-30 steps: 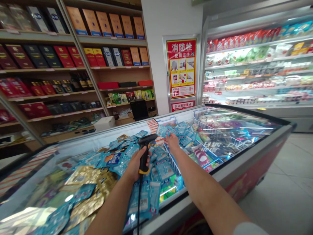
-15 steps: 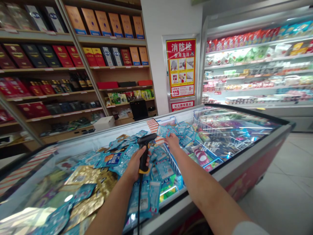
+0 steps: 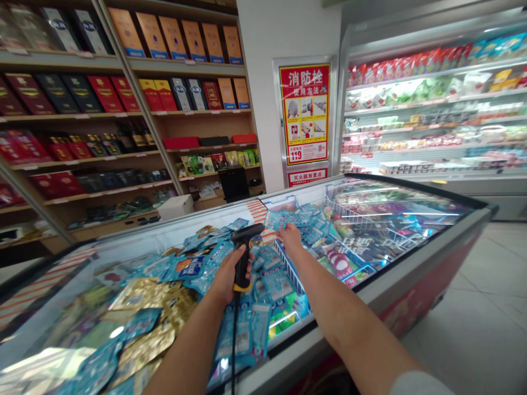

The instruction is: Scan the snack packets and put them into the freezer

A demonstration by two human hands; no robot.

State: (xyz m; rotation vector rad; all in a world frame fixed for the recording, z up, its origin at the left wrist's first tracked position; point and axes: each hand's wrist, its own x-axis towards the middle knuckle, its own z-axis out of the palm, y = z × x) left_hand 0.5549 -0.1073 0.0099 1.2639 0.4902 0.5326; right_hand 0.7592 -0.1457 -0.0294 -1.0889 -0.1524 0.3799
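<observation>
My left hand (image 3: 229,277) grips the handle of a black barcode scanner (image 3: 244,249) with a yellow band; its cable hangs down along my forearm. The scanner head points over a heap of blue snack packets (image 3: 272,280) lying in the open chest freezer (image 3: 411,274). My right hand (image 3: 290,239) reaches further in and rests palm down on the blue packets (image 3: 307,222) near the freezer's far side, fingers on one packet; whether it grips the packet is hidden.
Gold packets (image 3: 152,304) lie left of the blue ones. Glass lids cover the freezer's right part (image 3: 395,214) and left part. Wooden shelves with boxed goods (image 3: 123,93) stand behind, a red fire-hydrant sign (image 3: 305,112) on the wall, a lit chiller (image 3: 436,109) at right.
</observation>
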